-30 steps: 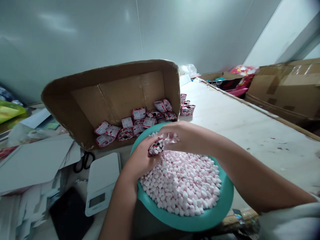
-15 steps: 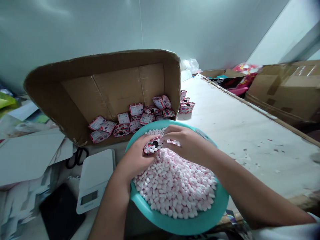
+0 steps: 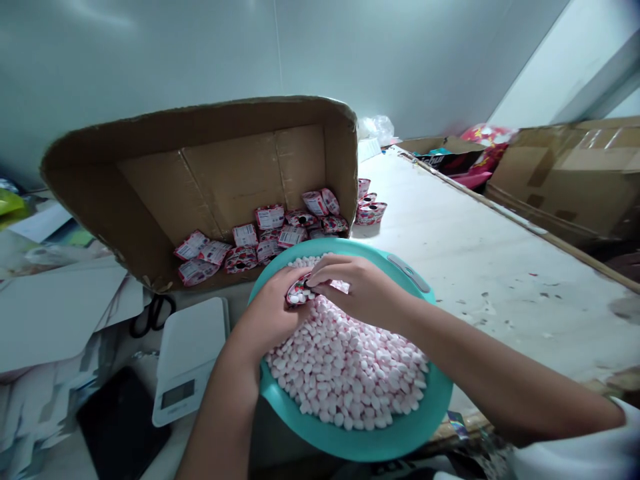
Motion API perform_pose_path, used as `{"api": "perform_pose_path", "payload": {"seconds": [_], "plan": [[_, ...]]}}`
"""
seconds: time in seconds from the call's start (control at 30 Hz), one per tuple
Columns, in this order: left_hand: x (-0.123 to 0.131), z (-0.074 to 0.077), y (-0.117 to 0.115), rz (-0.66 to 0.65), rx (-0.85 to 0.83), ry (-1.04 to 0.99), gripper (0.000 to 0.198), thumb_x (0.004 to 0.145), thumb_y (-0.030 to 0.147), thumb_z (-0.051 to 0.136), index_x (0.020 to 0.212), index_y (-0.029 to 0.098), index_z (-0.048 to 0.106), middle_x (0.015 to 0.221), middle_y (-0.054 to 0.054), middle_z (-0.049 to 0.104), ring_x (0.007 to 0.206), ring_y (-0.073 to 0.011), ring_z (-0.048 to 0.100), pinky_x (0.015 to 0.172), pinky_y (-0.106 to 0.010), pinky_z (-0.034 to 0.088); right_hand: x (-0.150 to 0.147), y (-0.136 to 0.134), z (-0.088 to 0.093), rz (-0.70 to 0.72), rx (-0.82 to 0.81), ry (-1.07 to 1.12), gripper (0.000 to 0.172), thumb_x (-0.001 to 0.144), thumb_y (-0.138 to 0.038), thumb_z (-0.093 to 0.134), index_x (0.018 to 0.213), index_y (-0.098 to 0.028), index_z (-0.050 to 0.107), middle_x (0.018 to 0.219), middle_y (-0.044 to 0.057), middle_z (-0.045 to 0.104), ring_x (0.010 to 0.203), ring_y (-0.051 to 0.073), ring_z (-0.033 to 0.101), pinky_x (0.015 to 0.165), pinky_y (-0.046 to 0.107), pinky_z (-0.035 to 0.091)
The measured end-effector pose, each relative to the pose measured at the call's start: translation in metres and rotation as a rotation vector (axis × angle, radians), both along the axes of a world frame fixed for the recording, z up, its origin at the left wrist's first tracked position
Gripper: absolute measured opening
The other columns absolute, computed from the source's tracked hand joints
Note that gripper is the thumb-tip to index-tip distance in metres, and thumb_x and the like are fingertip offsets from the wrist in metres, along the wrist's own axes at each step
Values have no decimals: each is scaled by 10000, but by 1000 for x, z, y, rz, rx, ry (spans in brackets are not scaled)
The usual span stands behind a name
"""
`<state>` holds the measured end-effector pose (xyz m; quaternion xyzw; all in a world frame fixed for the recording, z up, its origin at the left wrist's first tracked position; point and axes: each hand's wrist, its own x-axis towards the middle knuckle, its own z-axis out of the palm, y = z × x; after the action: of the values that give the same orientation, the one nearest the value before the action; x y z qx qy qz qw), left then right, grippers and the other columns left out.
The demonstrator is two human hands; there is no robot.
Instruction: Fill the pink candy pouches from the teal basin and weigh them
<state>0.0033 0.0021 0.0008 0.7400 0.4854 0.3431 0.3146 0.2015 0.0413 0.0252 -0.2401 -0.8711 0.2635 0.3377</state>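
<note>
A teal bowl (image 3: 425, 417) heaped with small pink and white candies (image 3: 345, 370) sits in front of me. My left hand (image 3: 273, 310) is closed around a small red and white pouch (image 3: 298, 293) held over the far side of the heap; candies show in its open mouth. My right hand (image 3: 363, 290) rests on the candies right beside it, fingers curled and pinched at the pouch's opening. What its fingertips hold is hidden.
A cardboard box (image 3: 150, 180) lying on its side behind the bowl holds several filled pouches (image 3: 260, 237); more pouches (image 3: 369, 203) stand to its right. A white scale (image 3: 187, 363), scissors (image 3: 153, 313) and papers lie left. Cardboard boxes (image 3: 570, 177) line the right edge.
Both hands have lowered from above the bowl onto the candy heap. The right hand has closed in on the pouch's opening. My view has shifted slightly.
</note>
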Motion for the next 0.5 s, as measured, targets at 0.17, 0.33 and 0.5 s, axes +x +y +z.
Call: {"api": "perform_pose_path", "payload": {"seconds": [0.17,0.33,0.5], "plan": [[-2,1,0,-21,6,-8,495,818,176,644,1308,209,588,1342,-90,601,1218,-261,569,1048,-372,454,-2,-3,2,74,7,61,143,946,-169,562,985,-182,699,984,73,682,890,175,632,792,319,526],[-1,4,0,-59,1,-44,433,809,127,619,1236,198,619,1274,-81,635,1119,-240,610,976,-355,487,-4,-5,-1,110,216,-85,360,918,-47,464,1099,-235,712,1093,72,667,1027,205,583,913,405,445],[1,1,1,-23,16,-39,485,803,117,627,1276,223,601,1305,-73,617,1194,-235,584,1042,-364,459,2,3,-7,-76,294,-151,316,884,-64,483,971,-224,741,976,51,663,921,199,574,847,395,420]]}}
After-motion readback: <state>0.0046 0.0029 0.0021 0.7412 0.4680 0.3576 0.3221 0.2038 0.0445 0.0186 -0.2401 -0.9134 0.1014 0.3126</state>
